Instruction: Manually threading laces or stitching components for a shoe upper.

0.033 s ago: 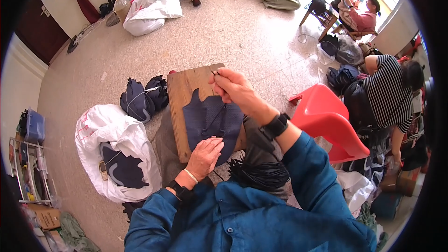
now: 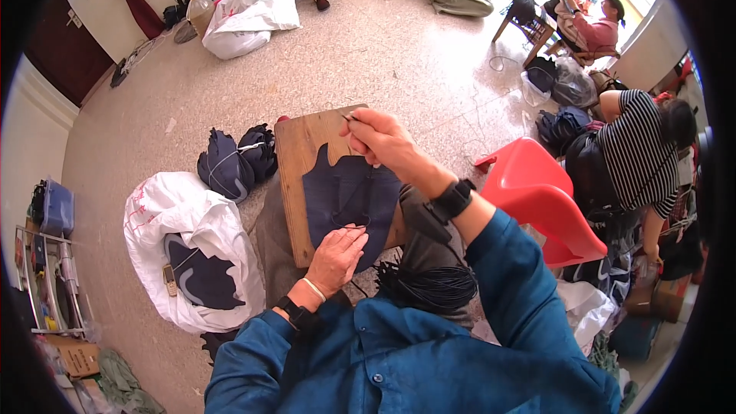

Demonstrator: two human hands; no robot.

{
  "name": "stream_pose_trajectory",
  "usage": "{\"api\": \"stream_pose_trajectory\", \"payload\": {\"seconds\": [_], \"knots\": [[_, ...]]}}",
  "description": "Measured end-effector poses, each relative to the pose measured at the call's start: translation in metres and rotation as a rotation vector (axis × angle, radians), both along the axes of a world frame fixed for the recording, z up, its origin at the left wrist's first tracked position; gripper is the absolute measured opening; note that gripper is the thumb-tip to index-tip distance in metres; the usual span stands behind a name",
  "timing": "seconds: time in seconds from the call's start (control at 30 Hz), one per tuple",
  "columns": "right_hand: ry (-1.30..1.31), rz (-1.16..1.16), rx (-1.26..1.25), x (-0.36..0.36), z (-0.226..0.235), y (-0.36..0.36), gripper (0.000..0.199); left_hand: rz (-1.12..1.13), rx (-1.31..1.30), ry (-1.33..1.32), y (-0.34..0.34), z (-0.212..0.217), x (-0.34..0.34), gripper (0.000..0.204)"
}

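Curved navy fabric (image 2: 323, 193) under the flattened left hand (image 2: 335, 258) is apparently being stitched; the slim dark tool (image 2: 349, 117) pinched by the right hand (image 2: 389, 143) should be pulled

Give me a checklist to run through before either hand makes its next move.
1. Left hand steadying the dark blue piece: ok, resting on its near part.
2. Piece wholly on the wooden board: not ok, its near end passes the edge.
3. Right hand closed on the thin item: ok.
4. What that item is: cannot tell, too small.
5. Black cord bundle off the board: ok, on the lap.
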State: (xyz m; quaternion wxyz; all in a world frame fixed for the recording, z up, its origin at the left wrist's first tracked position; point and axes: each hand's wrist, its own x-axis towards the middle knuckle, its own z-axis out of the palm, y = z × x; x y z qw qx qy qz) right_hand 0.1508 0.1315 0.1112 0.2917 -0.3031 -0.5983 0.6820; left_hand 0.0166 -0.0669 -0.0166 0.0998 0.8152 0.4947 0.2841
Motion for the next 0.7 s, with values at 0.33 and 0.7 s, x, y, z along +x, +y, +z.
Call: {"api": "stream_pose_trajectory", "payload": {"seconds": [0.33,0.7], "knots": [[-0.063,-0.107,0.471,-0.053,-0.016,0.107,0.020,-0.005,-0.062,-0.047,0.003,0.008,0.005,0.038],[0.180,0.071,-0.173,-0.019,-0.018,-0.008,0.024,0.302,-0.276,-0.639,0.031,0.047,-0.015,0.030]]}}
